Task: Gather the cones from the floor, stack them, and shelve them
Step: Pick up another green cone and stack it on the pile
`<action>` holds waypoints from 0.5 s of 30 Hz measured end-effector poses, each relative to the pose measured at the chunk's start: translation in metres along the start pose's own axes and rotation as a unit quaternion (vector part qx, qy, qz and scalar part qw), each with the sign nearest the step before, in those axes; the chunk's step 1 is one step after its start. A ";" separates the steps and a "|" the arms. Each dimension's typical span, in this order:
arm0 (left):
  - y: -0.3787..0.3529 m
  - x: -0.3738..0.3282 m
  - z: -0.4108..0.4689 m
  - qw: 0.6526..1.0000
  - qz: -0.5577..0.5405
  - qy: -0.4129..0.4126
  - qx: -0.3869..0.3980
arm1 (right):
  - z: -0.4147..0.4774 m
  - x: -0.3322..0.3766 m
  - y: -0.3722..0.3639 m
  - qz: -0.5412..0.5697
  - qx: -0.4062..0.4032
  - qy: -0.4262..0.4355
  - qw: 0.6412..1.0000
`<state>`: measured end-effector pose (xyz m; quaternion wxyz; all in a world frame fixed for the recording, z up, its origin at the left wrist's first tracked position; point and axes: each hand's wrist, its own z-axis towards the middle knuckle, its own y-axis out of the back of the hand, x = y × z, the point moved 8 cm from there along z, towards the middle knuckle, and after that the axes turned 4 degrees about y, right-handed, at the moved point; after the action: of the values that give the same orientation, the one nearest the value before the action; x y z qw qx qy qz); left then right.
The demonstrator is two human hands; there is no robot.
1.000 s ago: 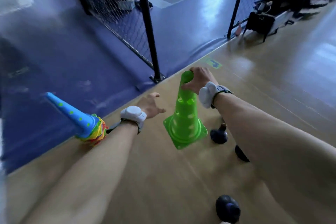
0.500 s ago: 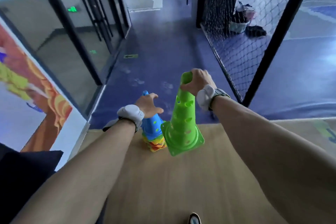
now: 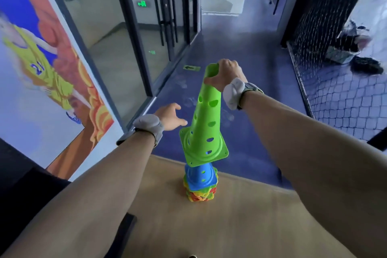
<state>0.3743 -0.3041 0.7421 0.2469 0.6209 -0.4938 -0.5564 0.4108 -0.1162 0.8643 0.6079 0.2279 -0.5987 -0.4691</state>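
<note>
My right hand (image 3: 225, 76) grips the tip of a green perforated cone (image 3: 206, 123) and holds it in the air, tilted, its square base just above a stack of cones (image 3: 200, 183). The stack stands on the wooden floor near its edge, with a blue cone on top and yellow, orange and red bases below; the green cone hides the stack's tip. My left hand (image 3: 170, 117) hovers to the left of the green cone with fingers spread, holding nothing.
The wooden floor (image 3: 230, 226) ends just beyond the stack, where a blue floor (image 3: 247, 52) begins. A painted wall panel (image 3: 46, 81) and glass doors (image 3: 134, 33) stand at left. A black net fence (image 3: 335, 81) runs along the right, with bags behind it.
My view has turned left and the stack has come in front of me. My right hand has carried the green cone over the stack; my left hand stayed empty beside it.
</note>
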 end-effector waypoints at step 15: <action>-0.007 0.015 0.087 0.999 -0.021 0.046 0.003 | 0.079 -0.053 -0.107 0.017 0.174 -0.013 0.985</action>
<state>0.2936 -0.2937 0.7066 0.2558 0.6566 -0.4709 -0.5308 0.3126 -0.0981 0.7614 0.5588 0.3137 -0.6828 -0.3510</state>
